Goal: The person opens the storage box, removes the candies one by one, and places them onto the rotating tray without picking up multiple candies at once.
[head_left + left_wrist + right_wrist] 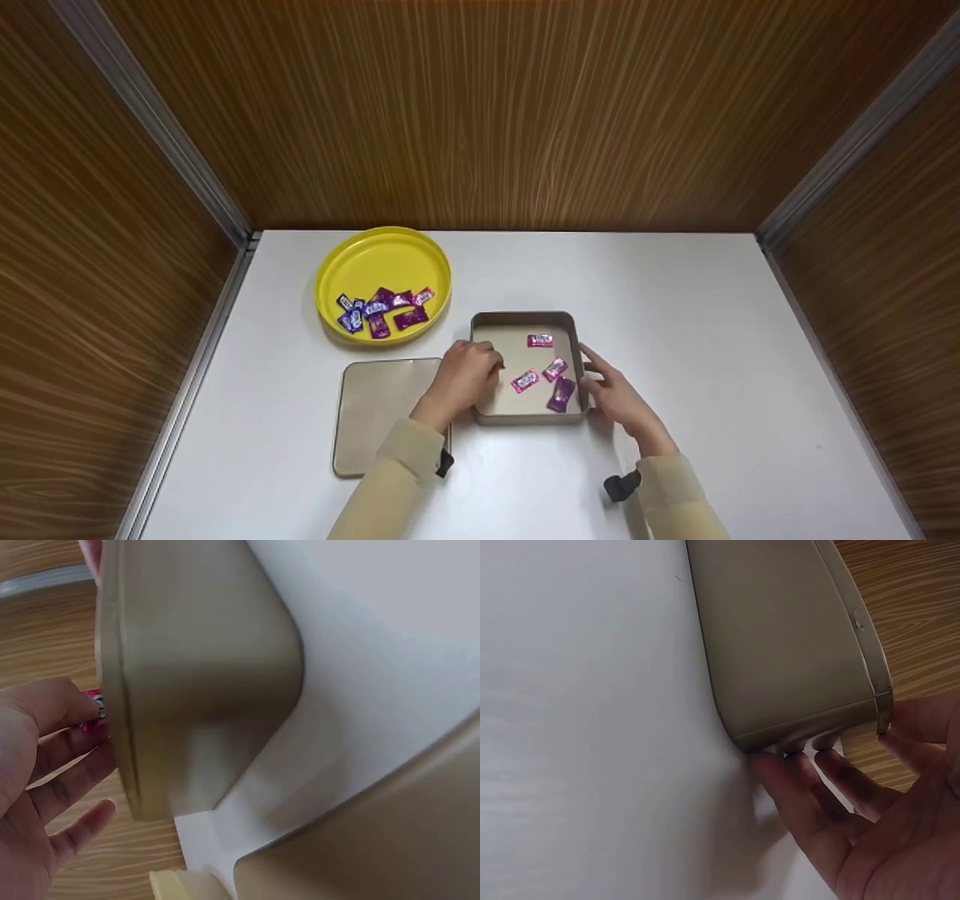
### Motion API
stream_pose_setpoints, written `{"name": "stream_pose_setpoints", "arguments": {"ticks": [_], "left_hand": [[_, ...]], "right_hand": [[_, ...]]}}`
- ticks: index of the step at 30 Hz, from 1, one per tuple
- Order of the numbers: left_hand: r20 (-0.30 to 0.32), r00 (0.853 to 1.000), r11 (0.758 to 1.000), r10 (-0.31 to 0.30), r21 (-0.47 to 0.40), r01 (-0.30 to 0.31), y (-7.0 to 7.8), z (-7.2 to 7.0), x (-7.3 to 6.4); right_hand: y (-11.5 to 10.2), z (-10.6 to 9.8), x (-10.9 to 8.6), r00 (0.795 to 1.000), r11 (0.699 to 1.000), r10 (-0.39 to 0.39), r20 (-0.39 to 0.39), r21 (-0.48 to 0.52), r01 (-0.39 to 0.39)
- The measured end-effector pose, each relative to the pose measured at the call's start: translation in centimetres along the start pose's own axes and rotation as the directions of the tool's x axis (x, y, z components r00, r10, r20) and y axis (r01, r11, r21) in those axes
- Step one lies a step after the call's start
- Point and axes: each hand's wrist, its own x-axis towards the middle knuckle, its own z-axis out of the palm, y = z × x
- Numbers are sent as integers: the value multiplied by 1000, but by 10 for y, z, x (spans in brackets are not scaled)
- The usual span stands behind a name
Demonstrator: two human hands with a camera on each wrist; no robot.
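Observation:
A square beige tin (529,420) stands on the table with three pink-wrapped candies (540,340) and one purple-wrapped candy (561,394) inside. My left hand (466,373) is over the tin's left edge, its knuckles up. Between its thumb and fingers it pinches a pink-wrapped candy (91,724), as the left wrist view shows; from the head the hand covers that candy. On the opposite side, my right hand (619,399) touches the tin's right wall. Its fingertips (765,765) lie spread along the outside of that wall, with the thumb up at the rim.
A yellow round tray (375,255) at the back left bears several blue, purple and pink wrapped candies (375,307). Flat on the table left of the tin lies a beige lid (375,420), partly under the left forearm. Wood-patterned walls (487,112) enclose the white table (712,337).

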Motion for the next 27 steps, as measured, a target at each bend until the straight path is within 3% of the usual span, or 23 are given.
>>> {"name": "stream_pose_setpoints", "arguments": {"ticks": [4,9,14,17,20,23,27], "left_hand": [[-90,994,995,-56,-93,47,-7,-10,-3],[-192,970,976,-152,-186,116,-19,-22,-7],[-202,944,936,-260,-293,195,-30,-30,-11],[-173,928,899,-329,-357,252,-36,-33,-13],[-139,903,852,-407,-413,321,-42,-35,-15],[-127,870,791,-477,-493,362,-49,-36,-16],[-134,816,691,-562,-619,374,-60,-37,-19]], "right_hand": [[1,-1,-2,1000,1000,8,1,16,-8],[0,0,-1,1000,1000,1,-4,10,-1],[-1,2,-2,1000,1000,1,-15,7,-1],[0,4,-3,1000,1000,1,-25,4,-1],[1,5,-4,999,1000,2,-35,7,-2],[2,6,-4,998,1000,9,-55,22,-8],[3,7,-4,997,998,16,-71,56,-12]]}}
